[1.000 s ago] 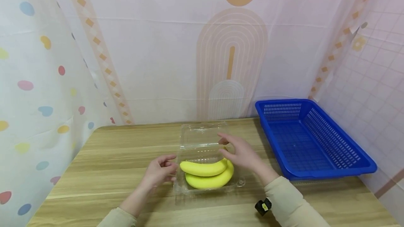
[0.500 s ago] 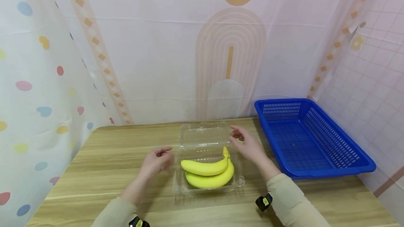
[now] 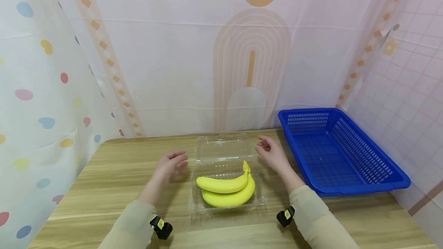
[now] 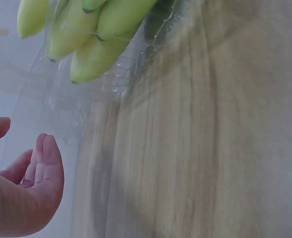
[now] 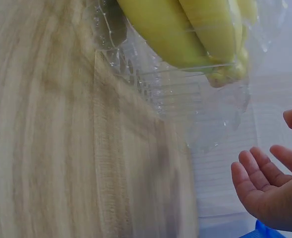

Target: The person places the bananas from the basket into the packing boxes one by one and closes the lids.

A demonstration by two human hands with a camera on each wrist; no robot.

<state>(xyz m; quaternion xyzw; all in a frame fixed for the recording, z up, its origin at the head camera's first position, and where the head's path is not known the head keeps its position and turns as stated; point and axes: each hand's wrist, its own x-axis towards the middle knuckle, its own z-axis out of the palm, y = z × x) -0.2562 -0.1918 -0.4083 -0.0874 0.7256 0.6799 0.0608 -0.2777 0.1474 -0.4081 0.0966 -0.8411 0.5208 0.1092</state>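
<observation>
Two yellow bananas [image 3: 228, 198], joined at the stem, lie in the base of a clear plastic clamshell box [image 3: 204, 207] in the head view. The box's lid [image 3: 224, 148] is folded back toward the wall. My left hand [image 3: 170, 165] hovers just left of the box, fingers loosely bent and holding nothing. To the right of the lid is my right hand [image 3: 271, 153], also holding nothing, its fingers relaxed. Both wrist views show the bananas [image 4: 93, 54] through the clear plastic, with each hand apart from them.
A blue plastic basket [image 3: 346, 191] with slotted walls stands at the right of the wooden table [image 3: 128, 172]. A patterned curtain [image 3: 173, 68] hangs behind the table and along its sides. A black wrist camera [image 3: 161, 228] is strapped to the left sleeve; the right sleeve carries another.
My right hand has drawn back from over the banana stem to the right. My left hand has moved up and slightly left, away from the box's edge. The bananas stay in place.
</observation>
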